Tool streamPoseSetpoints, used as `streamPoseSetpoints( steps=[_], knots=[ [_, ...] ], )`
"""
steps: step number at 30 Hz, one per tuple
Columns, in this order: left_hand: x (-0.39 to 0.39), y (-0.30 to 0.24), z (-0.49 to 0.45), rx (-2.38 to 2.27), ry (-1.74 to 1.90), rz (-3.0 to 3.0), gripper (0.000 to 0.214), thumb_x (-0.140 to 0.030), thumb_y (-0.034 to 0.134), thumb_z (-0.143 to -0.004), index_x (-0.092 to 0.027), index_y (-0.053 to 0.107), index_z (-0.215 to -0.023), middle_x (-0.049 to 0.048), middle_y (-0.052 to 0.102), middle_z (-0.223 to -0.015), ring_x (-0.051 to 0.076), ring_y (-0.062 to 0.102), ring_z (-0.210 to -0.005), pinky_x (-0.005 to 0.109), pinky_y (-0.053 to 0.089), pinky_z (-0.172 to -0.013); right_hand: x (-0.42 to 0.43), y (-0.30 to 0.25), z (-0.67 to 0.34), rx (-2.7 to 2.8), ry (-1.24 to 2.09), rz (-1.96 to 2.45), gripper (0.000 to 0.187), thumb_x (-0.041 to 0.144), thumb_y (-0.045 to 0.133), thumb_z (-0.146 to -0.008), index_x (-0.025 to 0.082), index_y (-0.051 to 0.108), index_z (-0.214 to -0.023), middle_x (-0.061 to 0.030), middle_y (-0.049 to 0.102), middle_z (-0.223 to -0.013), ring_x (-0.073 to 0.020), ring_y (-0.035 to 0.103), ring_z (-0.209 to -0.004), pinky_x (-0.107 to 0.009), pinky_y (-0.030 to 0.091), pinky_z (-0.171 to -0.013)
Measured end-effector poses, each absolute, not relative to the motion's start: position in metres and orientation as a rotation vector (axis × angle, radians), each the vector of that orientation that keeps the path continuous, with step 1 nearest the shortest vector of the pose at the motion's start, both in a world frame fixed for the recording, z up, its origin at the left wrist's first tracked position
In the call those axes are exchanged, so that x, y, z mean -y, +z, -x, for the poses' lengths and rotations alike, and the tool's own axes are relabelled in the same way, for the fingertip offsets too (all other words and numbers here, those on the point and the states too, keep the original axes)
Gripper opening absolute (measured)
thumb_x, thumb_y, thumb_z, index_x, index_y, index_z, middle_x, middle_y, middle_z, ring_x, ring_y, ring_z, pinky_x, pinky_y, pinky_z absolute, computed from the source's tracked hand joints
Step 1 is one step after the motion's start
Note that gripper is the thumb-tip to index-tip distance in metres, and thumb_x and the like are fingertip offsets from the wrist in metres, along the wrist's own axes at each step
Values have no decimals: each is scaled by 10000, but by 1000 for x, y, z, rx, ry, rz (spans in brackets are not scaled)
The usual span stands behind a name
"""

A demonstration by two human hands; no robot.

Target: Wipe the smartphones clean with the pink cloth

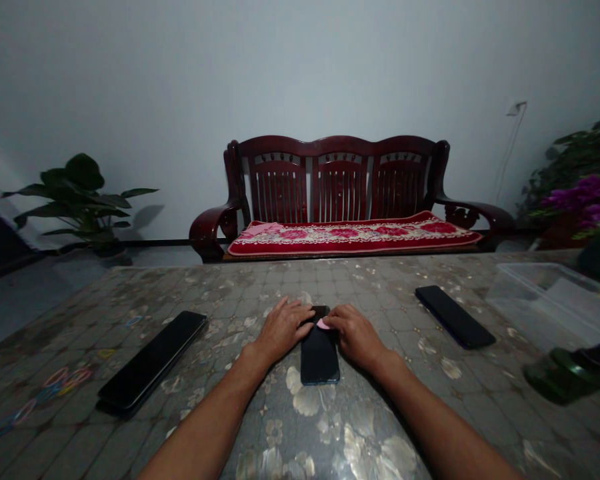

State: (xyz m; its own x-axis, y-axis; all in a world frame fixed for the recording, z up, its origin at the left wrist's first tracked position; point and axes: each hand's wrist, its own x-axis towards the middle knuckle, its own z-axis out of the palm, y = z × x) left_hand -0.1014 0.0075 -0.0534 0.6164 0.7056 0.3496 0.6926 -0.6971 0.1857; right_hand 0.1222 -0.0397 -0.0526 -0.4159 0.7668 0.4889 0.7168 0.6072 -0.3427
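Note:
A black smartphone lies face up on the table, between my two hands. My left hand rests beside it with the fingers stretched out, and their tips touch the phone's upper left edge. Over the upper right part of the screen is my right hand, its fingers pinched on a small pink piece pressed to the glass. Most of that piece is hidden by the fingers, and whether it is cloth or a pad I cannot tell.
Another phone lies at left, near several coloured rubber bands. At right are a dark phone, a clear plastic box and a green bottle. Beyond the patterned table stands a wooden bench.

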Motion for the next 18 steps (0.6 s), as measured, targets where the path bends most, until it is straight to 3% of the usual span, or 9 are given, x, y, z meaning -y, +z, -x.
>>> streamPoseSetpoints(
  steps=[8,18],
  knots=[
    [-8,-50,102,-1229,584,-2770,302,-284,657,-928,-283,729,-1222,46,709,-1302,285,609,-1285,539,326,-1196,50,-53,-127,2299,92,1019,242,-8,606,-838,189,746,-828,-60,676,-872,-191,588,-848,-289,443,-754],
    [-11,-54,103,-1207,591,-2730,295,-294,614,-949,-280,721,-1224,46,709,-1303,237,645,-1238,477,383,-1165,37,-48,-123,2250,52,1250,265,32,555,-919,176,755,-1014,-81,640,-962,-198,562,-926,-286,440,-801]
  ],
)
